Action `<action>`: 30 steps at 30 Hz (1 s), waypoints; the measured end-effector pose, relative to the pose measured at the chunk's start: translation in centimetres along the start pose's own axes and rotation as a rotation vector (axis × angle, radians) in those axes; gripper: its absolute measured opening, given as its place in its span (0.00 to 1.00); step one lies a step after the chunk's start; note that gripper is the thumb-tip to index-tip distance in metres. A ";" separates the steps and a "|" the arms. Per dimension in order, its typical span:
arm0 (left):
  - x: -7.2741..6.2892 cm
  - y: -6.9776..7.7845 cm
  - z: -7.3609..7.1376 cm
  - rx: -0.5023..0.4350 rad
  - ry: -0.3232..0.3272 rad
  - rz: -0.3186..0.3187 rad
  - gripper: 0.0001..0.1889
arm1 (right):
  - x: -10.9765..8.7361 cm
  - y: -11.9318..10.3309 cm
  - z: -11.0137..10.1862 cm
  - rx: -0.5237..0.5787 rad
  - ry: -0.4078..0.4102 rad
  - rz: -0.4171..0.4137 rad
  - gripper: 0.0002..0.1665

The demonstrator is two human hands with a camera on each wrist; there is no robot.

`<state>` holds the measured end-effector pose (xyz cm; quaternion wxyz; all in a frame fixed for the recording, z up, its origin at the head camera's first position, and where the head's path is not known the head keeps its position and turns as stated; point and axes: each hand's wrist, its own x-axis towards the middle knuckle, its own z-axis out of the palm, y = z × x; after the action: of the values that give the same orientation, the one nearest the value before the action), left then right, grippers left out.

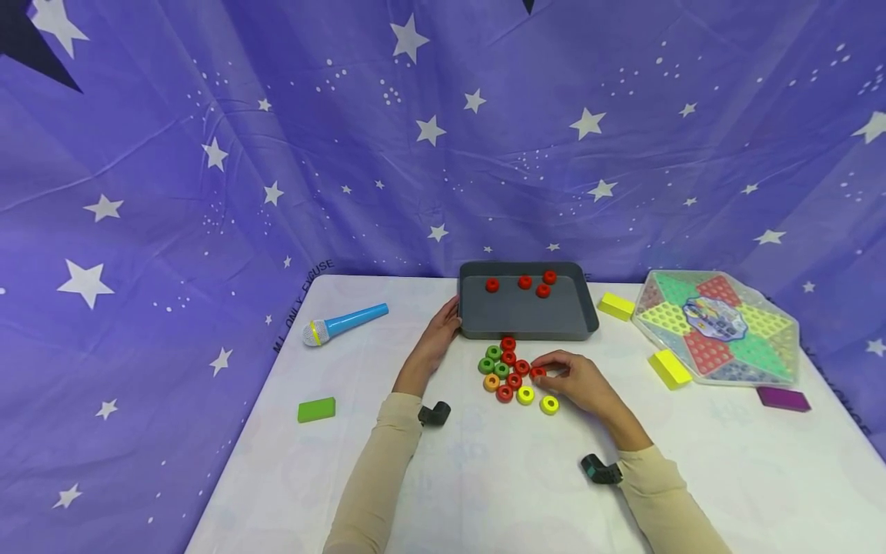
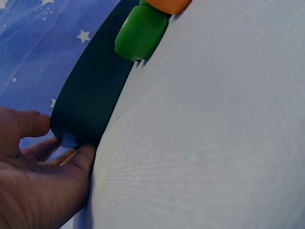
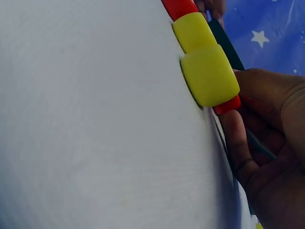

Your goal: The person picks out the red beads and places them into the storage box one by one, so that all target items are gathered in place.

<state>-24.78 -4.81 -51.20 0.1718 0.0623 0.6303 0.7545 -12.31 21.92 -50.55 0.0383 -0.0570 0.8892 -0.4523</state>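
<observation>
My left hand (image 1: 439,335) holds the dark grey tray (image 1: 526,327) at its left side near the front corner; in the left wrist view the thumb lies at the rim and the fingers against the wall. In front of the tray, my right hand (image 1: 580,381) pinches a red ring (image 1: 538,373) between thumb and fingers; the right wrist view shows it partly hidden behind a yellow ring (image 3: 209,76). Several red rings lie inside the tray, one of them (image 1: 492,285) toward the left. Before it cluster red, green (image 1: 487,365), yellow (image 1: 525,395) and orange rings (image 1: 491,382).
A toy microphone (image 1: 346,323) and a green block (image 1: 316,409) lie to the left. On the right are two yellow blocks (image 1: 670,369), a purple block (image 1: 784,398) and a star-patterned game board (image 1: 716,327). A purple starry cloth (image 1: 443,192) hangs behind the white table (image 1: 498,492).
</observation>
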 end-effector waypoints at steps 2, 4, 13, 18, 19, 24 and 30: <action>0.0 0.0 0.0 0.004 -0.002 0.000 0.30 | 0.0 0.0 -0.1 -0.001 0.007 -0.005 0.16; 0.0 0.1 0.1 0.006 -0.006 0.000 0.30 | 0.1 0.0 -0.2 -0.007 0.011 -0.011 0.16; -0.3 0.4 0.1 0.005 -0.016 -0.003 0.30 | 0.4 0.3 -0.3 -0.050 0.037 -0.028 0.16; -0.3 0.1 0.1 0.024 -0.006 -0.006 0.29 | 0.3 0.1 -0.4 -0.058 0.057 -0.021 0.17; -0.3 0.1 0.1 0.030 -0.005 -0.009 0.29 | 0.4 0.1 -0.5 -0.060 0.057 -0.021 0.17; -0.2 0.1 0.0 0.041 0.006 -0.020 0.29 | 1.0 -0.7 -1.4 -0.026 0.045 -0.010 0.18; -0.1 -0.1 -0.1 0.030 0.004 -0.014 0.30 | 2.8 -1.4 -3.6 0.076 0.013 -0.001 0.24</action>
<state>-24.72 -4.90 -51.31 0.1750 0.0587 0.6424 0.7439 -15.38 23.62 -47.35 0.0342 -0.0530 0.8717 -0.4859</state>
